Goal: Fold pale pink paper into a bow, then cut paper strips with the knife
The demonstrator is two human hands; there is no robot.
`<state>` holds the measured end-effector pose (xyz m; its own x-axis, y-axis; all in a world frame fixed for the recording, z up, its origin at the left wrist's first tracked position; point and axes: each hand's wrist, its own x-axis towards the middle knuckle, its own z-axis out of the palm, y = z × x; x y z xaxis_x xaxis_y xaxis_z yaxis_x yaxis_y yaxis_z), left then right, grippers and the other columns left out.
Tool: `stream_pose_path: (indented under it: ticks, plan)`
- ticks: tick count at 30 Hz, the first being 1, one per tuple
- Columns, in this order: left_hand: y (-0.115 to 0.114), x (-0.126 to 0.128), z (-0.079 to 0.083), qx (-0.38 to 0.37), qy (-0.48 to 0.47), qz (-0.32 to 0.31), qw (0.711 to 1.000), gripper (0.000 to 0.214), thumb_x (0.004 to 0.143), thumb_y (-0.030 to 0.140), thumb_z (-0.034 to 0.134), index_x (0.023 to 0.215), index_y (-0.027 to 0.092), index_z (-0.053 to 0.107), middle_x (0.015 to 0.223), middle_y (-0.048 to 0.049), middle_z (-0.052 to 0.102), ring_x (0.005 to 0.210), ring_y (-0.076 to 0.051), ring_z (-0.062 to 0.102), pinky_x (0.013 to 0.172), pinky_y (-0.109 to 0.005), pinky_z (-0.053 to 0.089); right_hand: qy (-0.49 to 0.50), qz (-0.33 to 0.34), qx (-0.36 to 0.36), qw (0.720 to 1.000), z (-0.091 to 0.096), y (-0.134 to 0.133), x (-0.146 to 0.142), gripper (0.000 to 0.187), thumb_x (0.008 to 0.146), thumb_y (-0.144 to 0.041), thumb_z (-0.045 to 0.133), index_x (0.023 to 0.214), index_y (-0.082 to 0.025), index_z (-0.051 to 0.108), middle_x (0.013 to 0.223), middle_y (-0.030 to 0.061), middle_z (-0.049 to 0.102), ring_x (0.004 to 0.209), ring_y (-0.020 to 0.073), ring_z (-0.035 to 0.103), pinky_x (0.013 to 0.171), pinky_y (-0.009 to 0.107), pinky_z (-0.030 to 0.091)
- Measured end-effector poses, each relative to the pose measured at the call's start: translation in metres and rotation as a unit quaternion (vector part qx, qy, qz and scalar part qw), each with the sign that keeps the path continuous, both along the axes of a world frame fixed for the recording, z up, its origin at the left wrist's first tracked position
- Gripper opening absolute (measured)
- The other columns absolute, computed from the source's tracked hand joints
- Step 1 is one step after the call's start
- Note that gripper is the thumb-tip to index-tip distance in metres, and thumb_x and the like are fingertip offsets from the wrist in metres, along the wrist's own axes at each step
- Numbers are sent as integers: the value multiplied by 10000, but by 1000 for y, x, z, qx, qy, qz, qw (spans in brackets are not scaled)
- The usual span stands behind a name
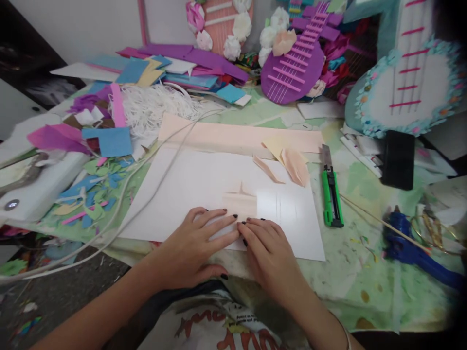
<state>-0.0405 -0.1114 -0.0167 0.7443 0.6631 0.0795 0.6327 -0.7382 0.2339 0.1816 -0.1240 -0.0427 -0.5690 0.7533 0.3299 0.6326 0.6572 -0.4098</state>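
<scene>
A small folded piece of peach crepe paper (240, 203) lies on a white board (182, 189) in front of me. My left hand (199, 238) rests on the board with fingers stretched out, their tips at the paper's lower left edge and the thumb apart. My right hand (268, 248) has its fingers bent close together, thumb and fingertips at the paper's lower right edge. Both hands' fingertips nearly meet; the paper's lower edge is hidden under them. Cut peach petals (295, 166) and a narrow folded peach strip (269, 169) lie at the board's upper right.
A green utility knife (331, 194) lies right of the board, blade out. Farther right are a blue glue gun (401, 238), scissors (432, 226) and a black phone (398, 159). A white cable (146, 163) crosses the board's left side. Paper guitars (294, 63) stand behind.
</scene>
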Motion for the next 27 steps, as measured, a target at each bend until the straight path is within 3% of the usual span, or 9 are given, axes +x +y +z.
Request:
stream_pose_path:
  ticks: [3, 8, 16, 19, 23, 27]
  plan:
    - [0, -6, -2, -1, -2, -5, 1000, 619, 883, 512, 499, 1375, 147, 409, 1392, -147, 479, 1295, -289, 377, 1006, -462, 297, 38, -12, 9, 999, 0, 0, 1, 437, 868, -18, 434, 1288, -127, 486, 1197, 140, 618, 1183, 252, 515, 986, 473, 456]
    - [0, -4, -12, 45, -17, 20, 999, 559, 895, 499, 492, 1307, 121, 490, 1400, -154, 473, 1239, -305, 412, 965, -464, 339, 100, -63, 34, 992, 3, -2, -1, 431, 843, 23, 464, 1230, -152, 533, 1173, 135, 621, 1190, 243, 508, 978, 459, 488]
    - [-3, 1, -13, 58, -45, 56, 996, 583, 901, 474, 493, 1330, 80, 459, 1369, -192, 486, 1186, -304, 442, 951, -473, 388, 25, -58, 36, 997, 10, -5, -25, 392, 869, -46, 482, 1251, -121, 528, 1177, 148, 626, 1140, 258, 523, 935, 469, 510]
    - [0, -5, -13, 84, -94, 50, 991, 475, 922, 343, 502, 1293, 48, 467, 1332, -214, 502, 1185, -284, 459, 941, -441, 423, 14, -52, 37, 998, 9, -3, -24, 349, 875, -74, 496, 1214, -129, 557, 1167, 144, 637, 1132, 259, 540, 923, 470, 519]
    - [11, -11, -13, 120, -97, 18, 988, 256, 909, 134, 487, 1145, 93, 578, 1217, -159, 594, 1157, -287, 492, 909, -443, 436, 21, -36, 31, 999, 8, 3, -16, 304, 879, -80, 505, 1161, -155, 592, 1138, 121, 656, 1119, 242, 559, 950, 466, 510]
    - [24, -10, -9, 139, -55, -38, 988, 223, 904, 105, 476, 1082, 82, 609, 1079, -139, 638, 1036, -273, 540, 853, -432, 442, 45, -26, 37, 998, 10, 11, -11, 242, 879, -84, 511, 1079, -153, 629, 1083, 106, 676, 1071, 220, 578, 945, 455, 518]
